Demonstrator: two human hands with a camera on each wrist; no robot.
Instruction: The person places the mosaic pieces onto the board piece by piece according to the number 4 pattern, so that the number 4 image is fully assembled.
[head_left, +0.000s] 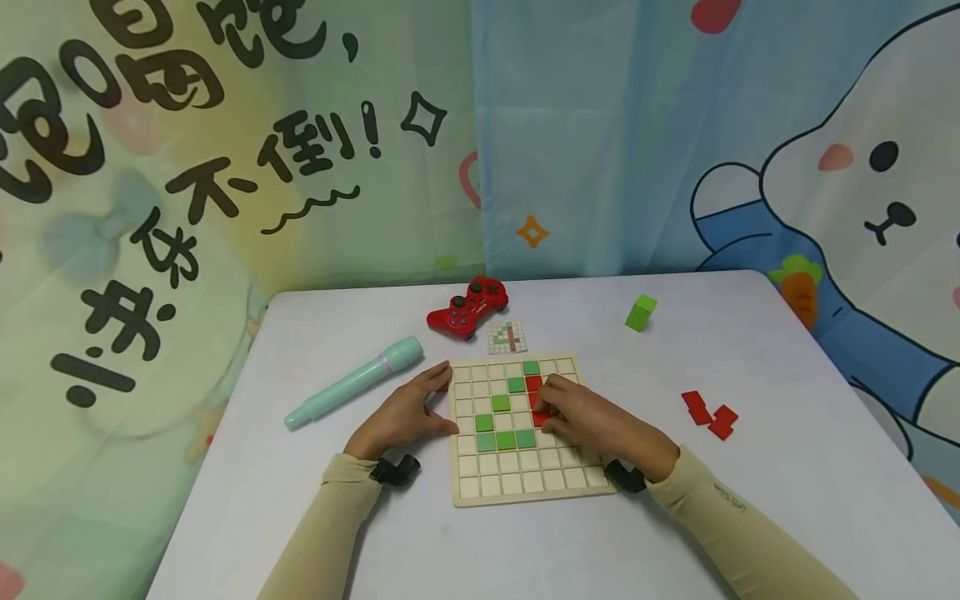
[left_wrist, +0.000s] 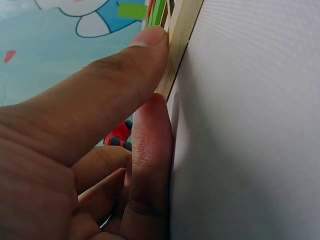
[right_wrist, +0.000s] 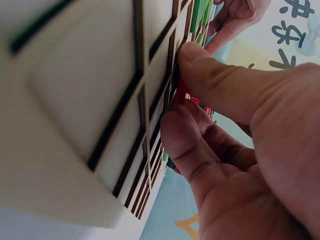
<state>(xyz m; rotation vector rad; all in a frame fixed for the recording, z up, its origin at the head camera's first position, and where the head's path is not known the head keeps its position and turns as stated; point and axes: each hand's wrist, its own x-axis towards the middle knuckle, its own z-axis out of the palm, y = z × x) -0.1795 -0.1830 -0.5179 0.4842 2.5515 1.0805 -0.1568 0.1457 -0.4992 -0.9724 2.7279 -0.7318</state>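
Note:
A wooden grid board [head_left: 534, 486] lies on the table with a diagonal and a row of green tiles [head_left: 500, 403] and a column of red tiles [head_left: 533, 383]. My right hand [head_left: 600, 421] is over the red column. In the right wrist view, its thumb and finger pinch a red tile [right_wrist: 182, 91] against the grid; the fingers partly hide it. My left hand [head_left: 405, 414] rests against the board's left edge, its thumb and fingers spread. The left wrist view shows the thumb [left_wrist: 127, 70] touching the wooden edge [left_wrist: 181, 40].
Behind the board lie a small pattern card [head_left: 507, 337] and a red game controller [head_left: 468, 308]. A mint-green tube-shaped thing [head_left: 352, 383] lies left. Several loose red tiles [head_left: 722, 423] lie right; a green block [head_left: 641, 312] stands farther back. Printed curtains [head_left: 585, 150] hang behind the table.

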